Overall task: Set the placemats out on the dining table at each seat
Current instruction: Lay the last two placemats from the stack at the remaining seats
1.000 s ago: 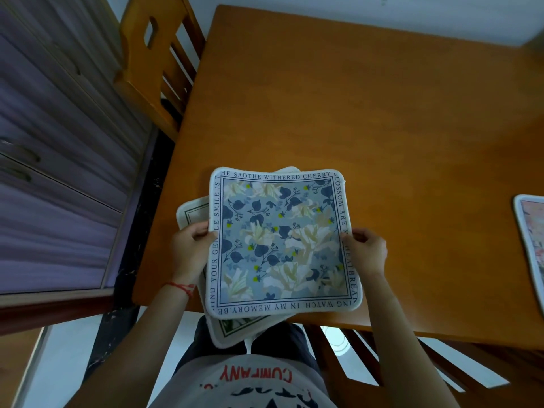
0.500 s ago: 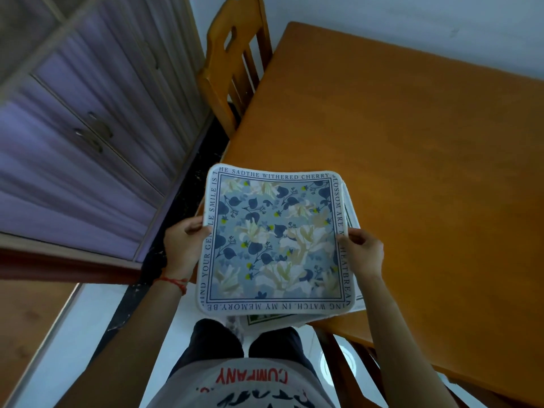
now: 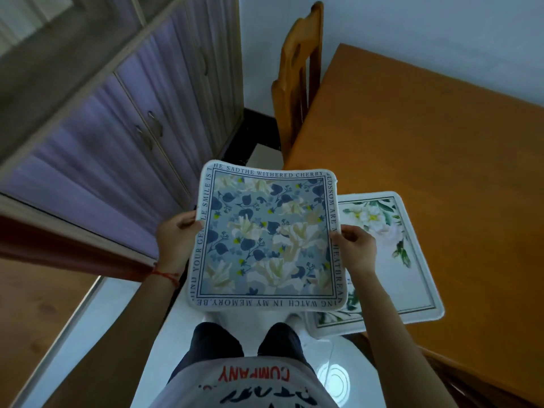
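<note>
Blue floral placemat (image 3: 266, 240) is hanging off the tabletop (image 3: 426, 148) edge, over the floor; left hand (image 3: 176, 238) and right hand (image 3: 354, 250) are each keeping a tight grip on opposite sides. White floral placemat (image 3: 394, 254) is lying at the tabletop's near corner.

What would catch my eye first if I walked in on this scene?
Probably the blue floral placemat with lettering around its border, held up by its side edges in the left hand and right hand, in the middle of the view. Just right of it, a white placemat with green leaves lies at the near corner of the wooden dining table.
</note>
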`<state>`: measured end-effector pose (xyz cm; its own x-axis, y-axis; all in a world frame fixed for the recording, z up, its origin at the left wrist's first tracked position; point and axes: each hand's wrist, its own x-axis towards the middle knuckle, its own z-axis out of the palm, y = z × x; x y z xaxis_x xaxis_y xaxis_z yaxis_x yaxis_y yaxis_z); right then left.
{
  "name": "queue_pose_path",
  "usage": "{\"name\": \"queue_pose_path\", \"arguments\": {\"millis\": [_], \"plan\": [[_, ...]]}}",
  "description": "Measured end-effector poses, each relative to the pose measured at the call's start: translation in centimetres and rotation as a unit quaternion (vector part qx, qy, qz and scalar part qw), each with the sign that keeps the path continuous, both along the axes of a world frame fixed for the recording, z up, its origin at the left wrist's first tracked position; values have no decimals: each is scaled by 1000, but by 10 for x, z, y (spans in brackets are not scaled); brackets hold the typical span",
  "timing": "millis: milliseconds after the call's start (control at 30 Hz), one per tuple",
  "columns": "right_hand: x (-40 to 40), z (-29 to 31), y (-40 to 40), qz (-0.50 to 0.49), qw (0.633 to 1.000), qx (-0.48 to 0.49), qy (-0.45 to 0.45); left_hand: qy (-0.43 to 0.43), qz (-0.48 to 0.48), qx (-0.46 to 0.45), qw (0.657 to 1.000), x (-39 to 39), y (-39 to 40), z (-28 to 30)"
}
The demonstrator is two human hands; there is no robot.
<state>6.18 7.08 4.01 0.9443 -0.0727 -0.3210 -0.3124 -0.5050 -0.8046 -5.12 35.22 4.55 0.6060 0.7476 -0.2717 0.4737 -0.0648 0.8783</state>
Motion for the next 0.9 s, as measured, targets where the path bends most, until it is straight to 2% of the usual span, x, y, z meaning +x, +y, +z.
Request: {"name": "queue_pose_path", "arguments": {"millis": [433, 600, 900], "plan": [[-51, 4, 104, -70, 997, 16, 3, -10, -62, -20, 998, -6, 112, 5], [-32, 8, 113, -83, 996, 26, 6, -13, -56, -50, 997, 25, 126, 9], [30, 31, 129, -99, 993, 63, -27, -54, -84, -19, 995, 101, 151, 27]]}}
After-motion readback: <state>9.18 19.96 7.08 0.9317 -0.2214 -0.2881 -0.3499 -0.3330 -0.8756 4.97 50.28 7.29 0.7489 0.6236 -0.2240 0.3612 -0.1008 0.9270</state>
